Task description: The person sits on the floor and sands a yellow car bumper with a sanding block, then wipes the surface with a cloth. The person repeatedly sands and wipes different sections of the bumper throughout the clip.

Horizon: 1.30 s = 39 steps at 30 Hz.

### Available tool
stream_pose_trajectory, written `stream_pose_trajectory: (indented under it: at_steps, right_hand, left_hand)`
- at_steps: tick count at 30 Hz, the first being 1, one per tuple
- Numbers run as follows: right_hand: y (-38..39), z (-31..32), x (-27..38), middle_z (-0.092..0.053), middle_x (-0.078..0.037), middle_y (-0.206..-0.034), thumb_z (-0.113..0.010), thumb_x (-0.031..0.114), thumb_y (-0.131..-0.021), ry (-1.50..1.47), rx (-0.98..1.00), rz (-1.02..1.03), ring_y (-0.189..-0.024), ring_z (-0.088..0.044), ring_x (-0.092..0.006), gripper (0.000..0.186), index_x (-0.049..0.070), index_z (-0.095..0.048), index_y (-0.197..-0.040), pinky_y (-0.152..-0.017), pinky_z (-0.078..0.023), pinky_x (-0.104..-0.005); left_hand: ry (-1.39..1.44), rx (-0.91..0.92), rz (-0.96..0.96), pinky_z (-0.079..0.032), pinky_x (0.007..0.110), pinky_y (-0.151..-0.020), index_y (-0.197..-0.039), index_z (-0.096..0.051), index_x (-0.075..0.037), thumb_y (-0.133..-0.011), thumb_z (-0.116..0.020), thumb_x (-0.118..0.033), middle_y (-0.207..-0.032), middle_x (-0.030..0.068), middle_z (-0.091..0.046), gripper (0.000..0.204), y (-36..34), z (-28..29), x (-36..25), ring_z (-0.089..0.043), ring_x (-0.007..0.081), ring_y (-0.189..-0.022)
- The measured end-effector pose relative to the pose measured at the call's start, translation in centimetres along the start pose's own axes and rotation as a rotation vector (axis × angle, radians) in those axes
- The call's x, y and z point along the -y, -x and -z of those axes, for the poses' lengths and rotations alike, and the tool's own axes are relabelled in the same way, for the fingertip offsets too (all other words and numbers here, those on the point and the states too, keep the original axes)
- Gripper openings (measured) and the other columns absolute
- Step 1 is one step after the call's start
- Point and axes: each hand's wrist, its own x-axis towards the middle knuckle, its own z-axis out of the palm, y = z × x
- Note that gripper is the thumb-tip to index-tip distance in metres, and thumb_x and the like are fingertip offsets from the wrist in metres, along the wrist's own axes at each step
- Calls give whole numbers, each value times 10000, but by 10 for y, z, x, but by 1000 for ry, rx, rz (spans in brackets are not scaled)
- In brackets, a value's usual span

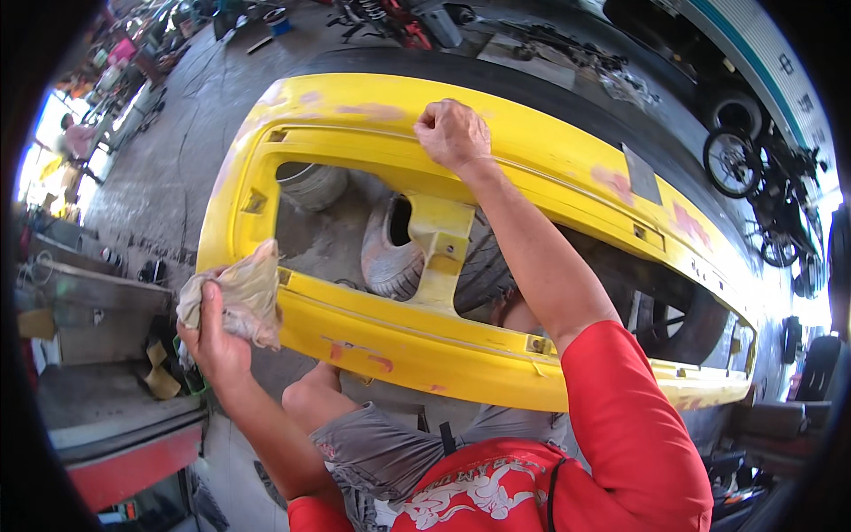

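One bare left hand (217, 350), one bare right hand (455, 135): two. One long, curved yellow bumper (355, 96); one broad yellow centre bracket (434, 217). One crumpled off-white cloth (235, 297). One flat grey rectangular sheet (641, 175). One round grey bucket (312, 186); one small blue bucket (278, 23). One black motorcycle (784, 186), two round black wheels (732, 162).

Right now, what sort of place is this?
Probably a vehicle repair or body shop: a large yellow panel with patchy, worn-looking colour, a black motorcycle standing at the right, and a crumpled cloth in the left hand.
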Motion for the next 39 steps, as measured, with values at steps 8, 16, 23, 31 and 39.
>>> stream_pose_trajectory:
  at_steps: [8, 16, 23, 31, 39]
  right_hand:
    - [69, 103, -109, -799, -117, -994, -744, 276, -883, 43, -12, -23, -940, -773, -331, 184, 119, -834, -910, -867, -605, -467]
    - [145, 208, -228, -811, -115, -985, -777, 251, -881, 58, -79, -177, -899, -778, -322, 182, 76, -812, -911, -822, -591, -419]
    - [175, 221, -265, -788, -124, -962, -808, 224, -905, 66, -150, -212, -898, -762, -308, 193, 34, -789, -932, -816, -581, -414]
    - [253, 311, -391, -623, -52, -888, -780, 324, -1030, 363, -344, -367, -726, -572, -165, 281, 109, -767, -1210, -684, -499, -316]
    - [272, 300, -430, -576, -29, -783, -686, 310, -1104, 304, -527, -167, -676, -559, -139, 238, 140, -758, -1254, -647, -479, -313]
  left_hand:
    - [45, 113, 52, -540, 368, -992, -1245, -712, 64, -1085, -689, -145, -1187, 120, -736, 264, -2, -38, -6, -696, 202, -1107]
    - [-47, 331, 92, -537, 329, -993, -1279, -736, 26, -1070, -725, -162, -1238, 75, -753, 281, -36, -154, -11, -705, 155, -1126]
    - [-656, 601, -225, -595, 340, -775, -1325, -755, -64, -1047, -737, -458, -985, 109, -806, 483, -62, -284, 42, -748, 157, -796]
    - [-1056, 744, -598, -400, 448, -1274, -1508, -637, -105, -1035, -685, -291, -1585, 155, -598, 510, -79, -269, 130, -545, 332, -1484]
    - [-683, 916, -636, -478, 427, -1211, -1277, -766, -103, -997, -725, -238, -1347, 137, -752, 314, 84, -438, 109, -655, 303, -1357]
